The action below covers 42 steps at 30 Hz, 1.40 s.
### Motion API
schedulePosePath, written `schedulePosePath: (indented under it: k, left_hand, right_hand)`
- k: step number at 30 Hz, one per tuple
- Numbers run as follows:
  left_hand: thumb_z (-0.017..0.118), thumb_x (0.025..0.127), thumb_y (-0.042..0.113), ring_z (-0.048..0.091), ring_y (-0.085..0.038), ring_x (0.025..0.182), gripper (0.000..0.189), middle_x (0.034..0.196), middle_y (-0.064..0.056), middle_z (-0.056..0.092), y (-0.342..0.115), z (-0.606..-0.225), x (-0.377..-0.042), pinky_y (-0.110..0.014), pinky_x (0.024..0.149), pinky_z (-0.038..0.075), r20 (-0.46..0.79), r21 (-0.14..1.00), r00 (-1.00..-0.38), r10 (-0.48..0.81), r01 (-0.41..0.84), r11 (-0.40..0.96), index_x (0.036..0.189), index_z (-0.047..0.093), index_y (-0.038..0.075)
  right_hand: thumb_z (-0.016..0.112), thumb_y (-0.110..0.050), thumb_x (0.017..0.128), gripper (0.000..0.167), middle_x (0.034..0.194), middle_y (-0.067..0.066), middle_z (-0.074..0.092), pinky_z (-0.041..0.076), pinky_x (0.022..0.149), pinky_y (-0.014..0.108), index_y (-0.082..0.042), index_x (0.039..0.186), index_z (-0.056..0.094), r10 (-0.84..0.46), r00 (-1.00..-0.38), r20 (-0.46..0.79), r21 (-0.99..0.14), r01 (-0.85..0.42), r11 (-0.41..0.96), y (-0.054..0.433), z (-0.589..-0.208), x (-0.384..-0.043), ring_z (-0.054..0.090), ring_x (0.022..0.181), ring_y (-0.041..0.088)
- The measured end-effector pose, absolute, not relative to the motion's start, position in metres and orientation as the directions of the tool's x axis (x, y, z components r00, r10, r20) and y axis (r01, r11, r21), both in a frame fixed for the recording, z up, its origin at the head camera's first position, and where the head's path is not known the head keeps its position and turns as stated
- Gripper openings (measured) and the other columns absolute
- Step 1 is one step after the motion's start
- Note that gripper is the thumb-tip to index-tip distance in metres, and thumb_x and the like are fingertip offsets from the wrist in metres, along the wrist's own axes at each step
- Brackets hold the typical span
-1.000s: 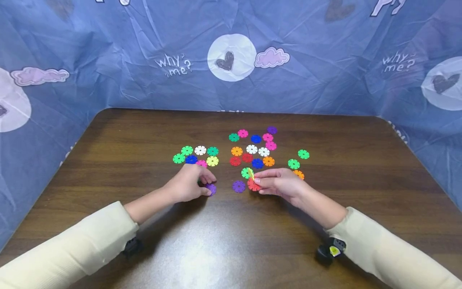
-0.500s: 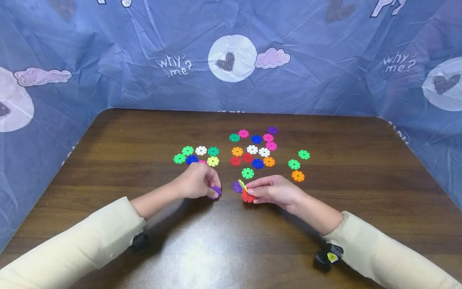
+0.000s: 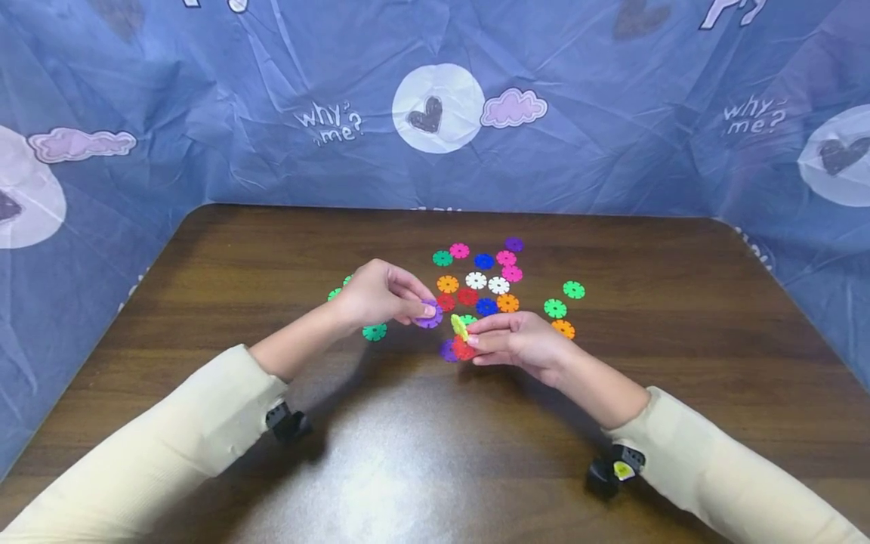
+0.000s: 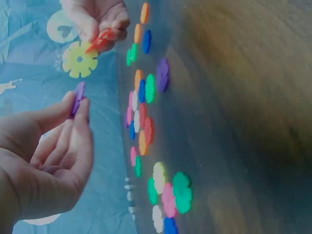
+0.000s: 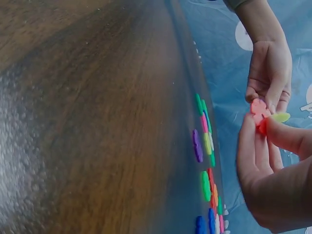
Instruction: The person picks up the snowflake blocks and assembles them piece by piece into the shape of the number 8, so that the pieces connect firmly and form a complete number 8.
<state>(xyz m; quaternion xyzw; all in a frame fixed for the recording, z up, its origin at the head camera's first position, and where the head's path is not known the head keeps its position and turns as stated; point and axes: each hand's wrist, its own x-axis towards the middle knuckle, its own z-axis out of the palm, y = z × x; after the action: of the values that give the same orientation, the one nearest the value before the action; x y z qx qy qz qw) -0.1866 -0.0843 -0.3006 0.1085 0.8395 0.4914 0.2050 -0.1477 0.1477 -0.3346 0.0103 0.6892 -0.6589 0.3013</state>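
Observation:
My left hand pinches a purple notched disc between thumb and fingers, raised above the table. My right hand grips a red notched disc joined to a yellow notched disc. In the left wrist view, the held yellow disc faces the camera, while the held purple disc appears nearly edge-on just apart from it. The right wrist view has the joined red disc in front of the left hand. Beneath the right hand's pieces, another purple disc lies partly covered.
Several loose discs, including a white disc and a blue disc, lie flat mid-table. A teal disc lies below my left hand, which hides others. Two green discs and an orange disc sit rightward. A printed blue cloth surrounds the wooden table.
My left hand has lifted the purple disc and carried it right and upward, uncovering a teal disc. My right hand shifted left with its joined discs, dipped towards me, then rose again.

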Motion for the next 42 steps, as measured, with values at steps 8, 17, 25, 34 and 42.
schedulePosePath:
  k: [8,17,25,34,42]
  left_hand:
    - [0.077,0.081,0.014,0.072,-0.014,0.074,0.024,0.092,-0.012,0.076,-0.077,-0.304,-0.185,-0.043,0.083,0.058,-0.247,0.903,-0.902,0.355,-0.081,0.422,0.101,0.074,0.002]
    - [0.077,0.081,0.018,0.072,-0.022,0.078,0.02,0.086,-0.01,0.076,-0.071,-0.306,-0.179,-0.034,0.072,0.058,-0.191,0.863,-0.921,0.341,0.008,0.505,0.097,0.076,0.005]
    - [0.078,0.081,0.021,0.07,-0.029,0.081,0.016,0.08,-0.007,0.076,-0.068,-0.311,-0.175,-0.022,0.059,0.047,-0.158,0.823,-0.932,0.328,0.059,0.566,0.092,0.077,0.01]
    - [0.078,0.08,0.019,0.07,-0.012,0.072,0.016,0.081,-0.007,0.076,-0.066,-0.323,-0.17,-0.027,0.069,0.054,-0.294,0.842,-0.926,0.237,-0.134,0.522,0.092,0.078,0.008]
    - [0.08,0.078,0.017,0.07,-0.009,0.069,0.011,0.078,-0.007,0.076,-0.06,-0.326,-0.164,-0.024,0.068,0.05,-0.294,0.819,-0.935,0.199,-0.139,0.556,0.087,0.079,0.01]
  right_hand:
    - [0.064,-0.003,0.09,0.034,0.084,-0.004,0.075,0.057,0.086,0.033,0.011,0.12,0.058,-0.415,-0.819,-0.396,-0.916,0.384,0.117,0.146,-0.336,-0.147,0.073,0.08,0.013]
    - [0.068,-0.009,0.088,0.035,0.093,0.008,0.076,0.057,0.085,0.034,0.009,0.117,0.062,-0.369,-0.844,-0.389,-0.917,0.313,0.249,0.145,-0.339,-0.145,0.074,0.078,0.017]
    - [0.069,-0.009,0.087,0.032,0.097,0.012,0.076,0.058,0.082,0.034,0.008,0.114,0.065,-0.353,-0.861,-0.366,-0.918,0.272,0.29,0.144,-0.342,-0.144,0.074,0.078,0.016]
    - [0.07,-0.001,0.084,0.028,0.088,0.013,0.076,0.059,0.072,0.03,0.012,0.108,0.066,-0.284,-0.889,-0.359,-0.917,0.28,0.283,0.134,-0.345,-0.138,0.071,0.068,0.009]
    - [0.071,0.0,0.082,0.026,0.087,0.014,0.076,0.059,0.069,0.028,0.012,0.105,0.068,-0.256,-0.885,-0.388,-0.902,0.309,0.3,0.131,-0.348,-0.138,0.071,0.068,0.009]
